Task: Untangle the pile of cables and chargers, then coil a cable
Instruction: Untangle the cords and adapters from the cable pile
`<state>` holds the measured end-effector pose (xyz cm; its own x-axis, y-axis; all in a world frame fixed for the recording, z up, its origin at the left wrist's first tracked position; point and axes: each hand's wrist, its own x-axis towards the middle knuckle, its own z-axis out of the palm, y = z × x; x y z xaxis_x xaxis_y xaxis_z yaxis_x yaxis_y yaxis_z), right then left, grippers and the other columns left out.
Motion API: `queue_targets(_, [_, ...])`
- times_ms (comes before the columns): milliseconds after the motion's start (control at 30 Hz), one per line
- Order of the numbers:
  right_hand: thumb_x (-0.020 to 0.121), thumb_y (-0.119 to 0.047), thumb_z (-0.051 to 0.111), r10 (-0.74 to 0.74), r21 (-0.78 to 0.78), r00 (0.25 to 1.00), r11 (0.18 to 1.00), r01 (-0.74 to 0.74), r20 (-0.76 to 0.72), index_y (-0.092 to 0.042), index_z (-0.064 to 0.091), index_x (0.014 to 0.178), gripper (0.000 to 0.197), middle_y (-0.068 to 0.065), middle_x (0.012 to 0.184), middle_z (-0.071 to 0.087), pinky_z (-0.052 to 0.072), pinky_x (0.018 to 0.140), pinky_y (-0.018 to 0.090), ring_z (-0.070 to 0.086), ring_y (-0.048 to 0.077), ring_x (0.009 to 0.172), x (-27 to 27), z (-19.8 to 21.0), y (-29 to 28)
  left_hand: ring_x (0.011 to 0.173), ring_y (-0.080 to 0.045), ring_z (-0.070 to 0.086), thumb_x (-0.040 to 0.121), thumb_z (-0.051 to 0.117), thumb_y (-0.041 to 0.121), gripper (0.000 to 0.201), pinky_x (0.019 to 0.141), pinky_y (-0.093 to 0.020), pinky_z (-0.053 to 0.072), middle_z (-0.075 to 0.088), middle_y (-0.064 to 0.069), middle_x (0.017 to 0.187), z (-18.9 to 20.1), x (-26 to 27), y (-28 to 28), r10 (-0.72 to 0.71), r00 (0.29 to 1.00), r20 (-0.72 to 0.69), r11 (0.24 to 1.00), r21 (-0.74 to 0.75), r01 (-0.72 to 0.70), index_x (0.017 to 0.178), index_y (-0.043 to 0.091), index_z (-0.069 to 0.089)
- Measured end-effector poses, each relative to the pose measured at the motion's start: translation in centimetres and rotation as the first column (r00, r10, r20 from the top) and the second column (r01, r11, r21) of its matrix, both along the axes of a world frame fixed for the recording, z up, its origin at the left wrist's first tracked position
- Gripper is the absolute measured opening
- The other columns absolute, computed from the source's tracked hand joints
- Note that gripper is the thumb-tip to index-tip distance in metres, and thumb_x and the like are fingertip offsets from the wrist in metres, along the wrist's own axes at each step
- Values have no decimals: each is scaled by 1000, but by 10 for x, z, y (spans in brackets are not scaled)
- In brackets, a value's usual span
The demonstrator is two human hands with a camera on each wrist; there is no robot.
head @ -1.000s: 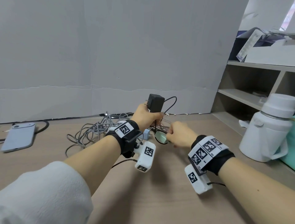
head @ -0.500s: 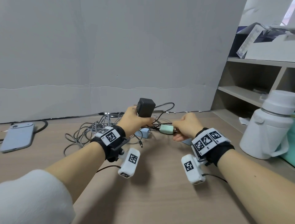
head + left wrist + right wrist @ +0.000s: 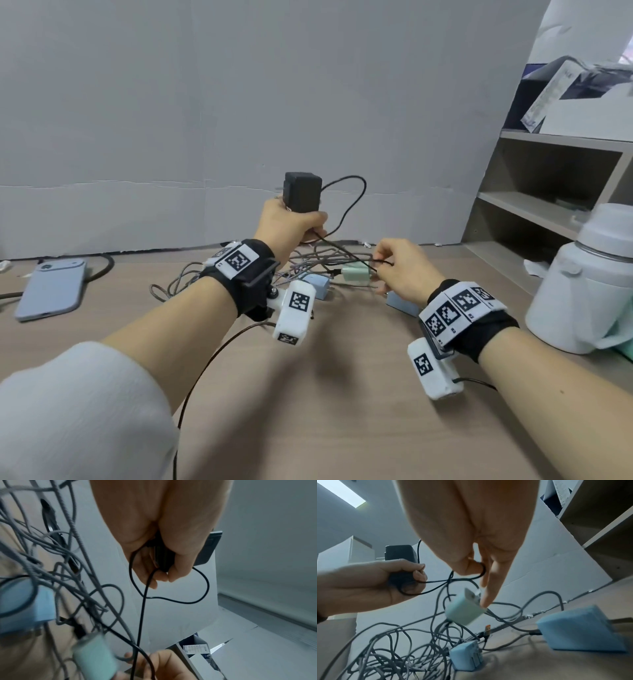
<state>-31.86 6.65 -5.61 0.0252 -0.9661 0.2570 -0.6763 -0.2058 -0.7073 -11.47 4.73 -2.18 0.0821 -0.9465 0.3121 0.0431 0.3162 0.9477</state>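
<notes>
Soft, even indoor light fills all views; a bright ceiling panel (image 3: 342, 494) shows in the right wrist view. Faint, diffuse shadows lie on the worktop (image 3: 342, 394) beneath the forearms. Wide-angle distortion bends the shelf (image 3: 548, 171). The mint charger (image 3: 96, 657) and the near cables are motion-blurred.

sleeve (image 3: 78, 411): pale, left | wristbands (image 3: 246, 277): black, square-coded tags | wrist cameras (image 3: 294, 315): white
</notes>
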Motion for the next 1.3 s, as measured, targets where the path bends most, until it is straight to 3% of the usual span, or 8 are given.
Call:
queue_targets(133, [91,0,46,-145,-50,977,987,154,155,-13,53,77,20,12,78,64,63,64,50,73,32,70,4,9,-8,66,-27,65,82,73,-6,24,65,-29,61,60,-13,78,16,-7,-4,36,999,-18,997,-71,-38,103,-5,61])
queue_targets(333, [96,12,42,-34,41,849,999,14,528,-6,51,78,27,22,87,55,56,44,30,64,30,71,2,33,2,67,-25,66,81,75,-4,33,70,-32,61,60,-11,80,41,5,-5,47,999,-23,986,-161,-50,110,-10,60])
queue_targets(600, [87,18,41,204,-41,878,977,-207,432,-1,56,69,31,25,86,72,61,74,39,74,36,84,9,56,19,61,-19,57,81,74,-7,21,69,-32,58,57,-8,78,93,22,4,-35,970,-240,972,-236,-23,91,6,62])
queue_targets(700, [87,12,47,159,-46,789,985,-165,594,3,60,74,20,24,76,69,62,79,45,74,40,83,15,57,14,58,-17,56,80,75,-6,20,66,-31,56,56,-9,76,95,15,8,4,989,-148,969,-244,-40,91,2,60])
queue_targets(833, [94,12,50,147,-37,826,988,-152,545,3,57,105,16,19,76,67,55,51,32,62,22,48,20,56,17,60,-20,58,81,76,-3,22,59,-30,52,59,-11,75,85,16,12,8,990,144,985,-169,17,95,-7,60])
queue_targets(933, [94,2,60,221,-163,898,972,-170,381,-8,63,111,20,8,83,76,42,44,26,49,18,43,23,74,20,68,-18,60,82,78,2,29,56,-26,48,64,-13,83,74,15,25,-183,860,476,968,-65,242,106,-9,66])
queue_targets(1067, [91,4,66,242,-248,935,952,-178,258,-1,60,104,16,13,78,71,41,45,27,49,17,46,27,97,24,62,-16,52,83,76,0,27,51,-23,42,57,-14,80,74,6,40,-303,800,518,931,-17,363,106,-11,65])
queue_targets(1300, [87,1,71,270,-298,908,939,-174,321,0,60,107,23,-4,57,64,37,45,25,46,15,50,30,99,31,55,-11,50,78,77,9,25,50,-15,37,55,9,60,103,0,52,10,564,826,958,-171,232,72,21,56])
